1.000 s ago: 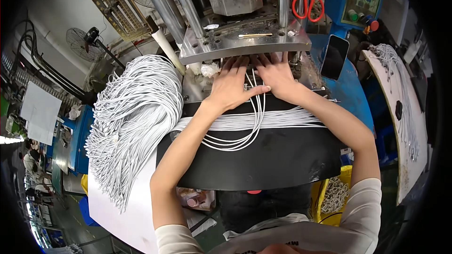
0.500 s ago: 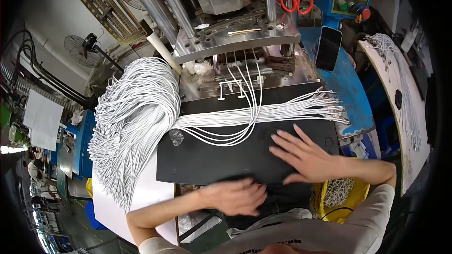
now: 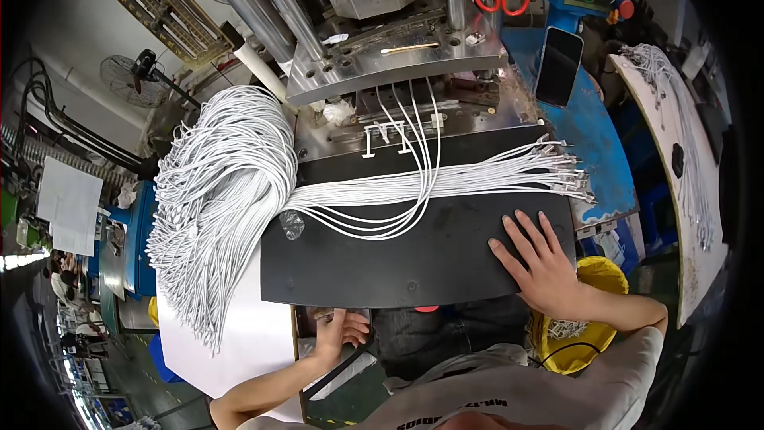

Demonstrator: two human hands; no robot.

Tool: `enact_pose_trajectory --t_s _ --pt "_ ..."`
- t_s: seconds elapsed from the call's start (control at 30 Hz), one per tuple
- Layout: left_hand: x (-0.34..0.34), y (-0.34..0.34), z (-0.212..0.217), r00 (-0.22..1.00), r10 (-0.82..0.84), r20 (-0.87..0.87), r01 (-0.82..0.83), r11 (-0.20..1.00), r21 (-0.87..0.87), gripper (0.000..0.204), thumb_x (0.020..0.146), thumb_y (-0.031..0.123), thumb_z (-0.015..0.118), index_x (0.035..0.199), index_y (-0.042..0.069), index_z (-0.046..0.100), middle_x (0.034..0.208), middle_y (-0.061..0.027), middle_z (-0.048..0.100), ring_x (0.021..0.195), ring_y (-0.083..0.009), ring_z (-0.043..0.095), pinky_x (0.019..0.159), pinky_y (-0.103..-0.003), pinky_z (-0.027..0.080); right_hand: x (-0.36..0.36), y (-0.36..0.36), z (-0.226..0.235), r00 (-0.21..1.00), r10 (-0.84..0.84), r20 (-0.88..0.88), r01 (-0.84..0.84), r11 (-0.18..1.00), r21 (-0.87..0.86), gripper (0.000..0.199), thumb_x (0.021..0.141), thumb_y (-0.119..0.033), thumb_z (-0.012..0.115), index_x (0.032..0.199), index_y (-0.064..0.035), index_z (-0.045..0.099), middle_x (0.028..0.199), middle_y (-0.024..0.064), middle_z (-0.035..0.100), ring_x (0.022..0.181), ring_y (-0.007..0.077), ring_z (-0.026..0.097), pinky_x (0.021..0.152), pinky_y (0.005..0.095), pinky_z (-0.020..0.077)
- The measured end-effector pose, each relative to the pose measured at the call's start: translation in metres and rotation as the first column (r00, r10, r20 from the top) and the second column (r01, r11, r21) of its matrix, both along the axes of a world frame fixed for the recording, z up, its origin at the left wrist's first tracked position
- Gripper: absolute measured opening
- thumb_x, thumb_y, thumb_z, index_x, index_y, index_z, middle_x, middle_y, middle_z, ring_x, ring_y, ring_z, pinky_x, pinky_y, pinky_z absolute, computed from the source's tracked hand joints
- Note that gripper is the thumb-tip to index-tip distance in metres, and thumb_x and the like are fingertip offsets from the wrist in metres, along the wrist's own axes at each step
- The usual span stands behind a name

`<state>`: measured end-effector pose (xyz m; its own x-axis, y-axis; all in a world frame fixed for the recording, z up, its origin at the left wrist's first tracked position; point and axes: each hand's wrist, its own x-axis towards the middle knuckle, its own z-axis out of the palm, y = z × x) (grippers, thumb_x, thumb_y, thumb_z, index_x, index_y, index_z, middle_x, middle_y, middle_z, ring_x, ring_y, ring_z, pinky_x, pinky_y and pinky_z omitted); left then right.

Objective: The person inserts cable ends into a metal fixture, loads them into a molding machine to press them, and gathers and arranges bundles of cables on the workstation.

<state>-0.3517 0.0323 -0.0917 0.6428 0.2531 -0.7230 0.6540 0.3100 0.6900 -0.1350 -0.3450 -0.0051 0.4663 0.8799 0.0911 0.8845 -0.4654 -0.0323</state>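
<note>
Lower right, the right hand [image 3: 549,272] lies flat and spread on the black surface [image 3: 358,271], maybe to lean. Lower middle, the left hand [image 3: 337,336] curls; I can't tell if it's holding anything. White cables [image 3: 358,191] cross the middle, bunched maybe to stay tidy.

A pale grey wall [image 3: 87,41] fills the upper left, with a dark fan [image 3: 127,81] before it. Below, at the left, stands a blue cabinet [image 3: 145,247]; bright white light [image 3: 24,261] glares at the left edge. A dark green floor [image 3: 143,374] shows at lower left, beside a white counter [image 3: 248,336]. A long pale table [image 3: 688,287] runs down the right side.
</note>
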Motion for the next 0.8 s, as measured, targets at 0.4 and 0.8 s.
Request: enact_pose_trajectory --t_s 0.4,0.8 --pt "-0.001 0.003 0.002 1.000 -0.008 0.014 0.008 1.000 0.004 0.072 0.105 0.066 0.043 0.094 0.001 0.071 0.082 -0.0117 0.075 0.062 -0.0225 0.072 0.056 -0.030 0.054 -0.001 0.001 0.007 1.000 -0.004 -0.023 0.004 1.000 -0.022 0.112 0.060 -0.027 0.092 0.157 -0.0068 0.038 0.163 0.0294 0.027 0.153 0.0507 0.022 0.122 0.0688 0.0166" --pt "0.058 -0.087 0.071 0.498 -0.816 0.295 0.847 0.530 0.037 0.035 0.104 0.035 0.066 0.109 0.001 0.071 0.092 -0.0068 0.074 0.071 -0.0116 0.066 0.062 -0.027 0.054 0.114 0.072 0.062 0.034 0.276 -0.961 0.502 0.827 0.255 0.070 0.100 -0.019 0.068 0.157 0.0010 0.033 0.113 0.0273 0.072 0.091 0.0307 0.077 0.072 0.0373 0.0650"
